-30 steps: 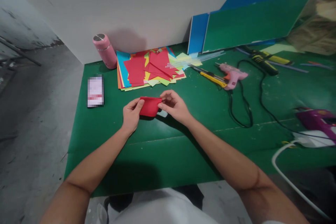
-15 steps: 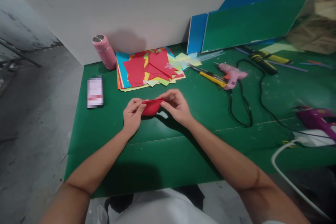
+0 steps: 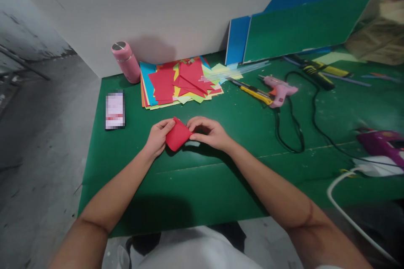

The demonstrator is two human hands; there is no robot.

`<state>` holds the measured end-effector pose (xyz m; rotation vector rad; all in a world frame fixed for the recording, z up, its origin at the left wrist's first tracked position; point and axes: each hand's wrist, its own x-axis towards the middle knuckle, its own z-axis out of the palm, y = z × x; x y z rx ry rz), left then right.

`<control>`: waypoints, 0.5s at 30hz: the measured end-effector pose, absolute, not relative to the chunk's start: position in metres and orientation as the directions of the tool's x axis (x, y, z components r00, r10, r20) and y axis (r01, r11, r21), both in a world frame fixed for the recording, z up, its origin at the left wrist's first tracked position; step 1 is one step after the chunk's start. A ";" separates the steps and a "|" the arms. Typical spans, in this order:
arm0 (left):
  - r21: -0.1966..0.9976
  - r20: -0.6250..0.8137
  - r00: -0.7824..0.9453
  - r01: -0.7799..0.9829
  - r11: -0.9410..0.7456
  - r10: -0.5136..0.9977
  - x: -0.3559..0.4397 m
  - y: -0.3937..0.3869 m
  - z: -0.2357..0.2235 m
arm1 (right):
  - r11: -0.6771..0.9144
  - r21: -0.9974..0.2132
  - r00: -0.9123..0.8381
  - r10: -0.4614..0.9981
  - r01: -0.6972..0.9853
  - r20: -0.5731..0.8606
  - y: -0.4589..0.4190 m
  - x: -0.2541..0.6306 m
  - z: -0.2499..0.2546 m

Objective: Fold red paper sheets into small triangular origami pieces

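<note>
At the left of the frame, a phone (image 3: 115,110) lay flat on the green table (image 3: 132,185), with a capped pink bottle (image 3: 128,64) standing above it; its contents were hidden. Near the centre, the left hand (image 3: 157,136) gripped the red paper (image 3: 178,135) by its upper left side, between thumb and fingers. The paper had turned since the earlier frames: its top edge, then nearly level, now sloped down to the right. Above lay a pile of coloured sheets (image 3: 164,83). The right hand (image 3: 212,133), slightly lower than before, pinched the paper's right corner. Farther right lay clear sticks (image 3: 235,72), a yellow cutter (image 3: 255,94) and a pink glue gun (image 3: 279,90). A brown bag (image 3: 375,42) sat at the upper right, its contents unclear.
</note>
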<state>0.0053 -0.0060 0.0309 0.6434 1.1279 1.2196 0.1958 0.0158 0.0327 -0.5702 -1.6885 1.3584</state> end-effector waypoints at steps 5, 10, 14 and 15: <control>0.809 -0.400 0.178 -0.393 0.438 0.899 -0.002 -0.007 0.036 | 0.410 -0.889 -0.597 0.669 -0.201 0.444 0.014 0.196 0.041; 0.744 -0.452 0.420 -0.310 0.592 0.787 -0.008 -0.007 0.033 | 0.381 -0.903 -0.680 0.609 -0.199 0.407 0.006 0.193 0.047; 0.745 -0.446 0.414 -0.318 0.586 0.793 -0.008 -0.008 0.034 | 0.373 -0.915 -0.689 0.622 -0.157 0.372 0.004 0.193 0.048; 0.748 -0.445 0.410 -0.319 0.582 0.796 -0.007 -0.008 0.035 | 0.360 -0.917 -0.692 0.619 -0.170 0.371 0.004 0.193 0.047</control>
